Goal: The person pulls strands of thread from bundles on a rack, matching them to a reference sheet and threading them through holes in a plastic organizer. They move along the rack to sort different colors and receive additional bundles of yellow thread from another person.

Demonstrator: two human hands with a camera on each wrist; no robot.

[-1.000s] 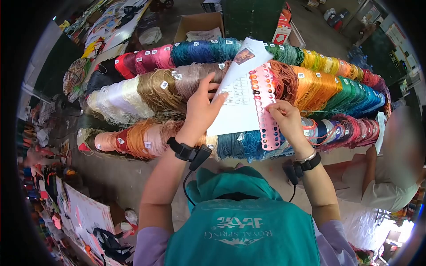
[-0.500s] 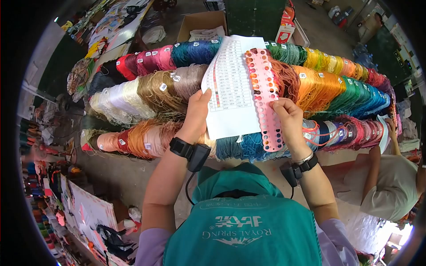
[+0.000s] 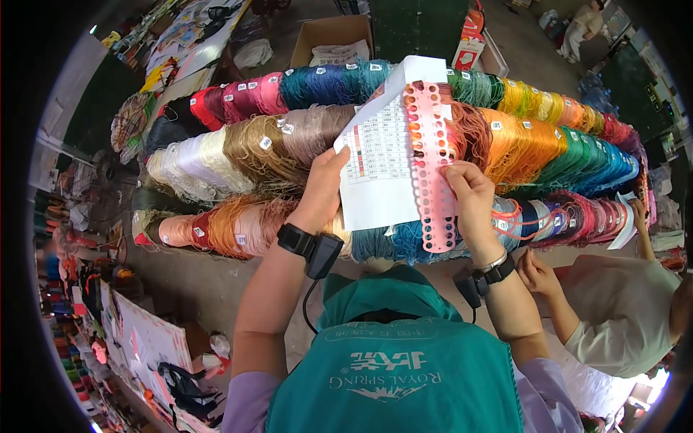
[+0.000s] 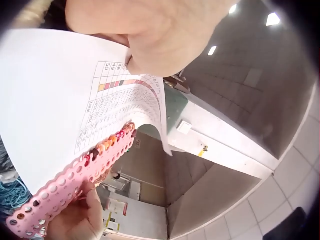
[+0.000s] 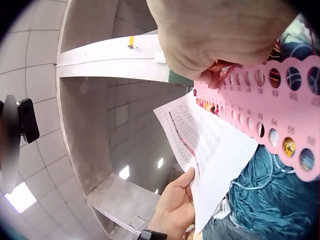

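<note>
The left hand [image 3: 322, 189] grips the left edge of a white printed sheet [image 3: 379, 198], thumb on its front; the sheet's upper part bends over. In the left wrist view a table with a coloured strip shows on the sheet [image 4: 45, 100]. The right hand [image 3: 473, 206] pinches the right edge of a pink card [image 3: 435, 184] with two rows of holes, which overlaps the sheet's right side. Coloured threads hang in its upper holes. In the right wrist view the right hand [image 5: 225, 37] has reddish strands at its fingertips, beside the numbered card [image 5: 250, 105].
Labelled thread bundles [image 3: 263, 144] lie in three long rows under and beyond the hands. A cardboard box [image 3: 332, 32] stands behind them. At the right another person in a light shirt [image 3: 613, 310] reaches toward the rows. A cluttered white board [image 3: 151, 325] is at lower left.
The sheet's top has flipped up, flattened, then bent over again. The left hand has shifted down the sheet's left edge. The person at the right has moved an arm closer.
</note>
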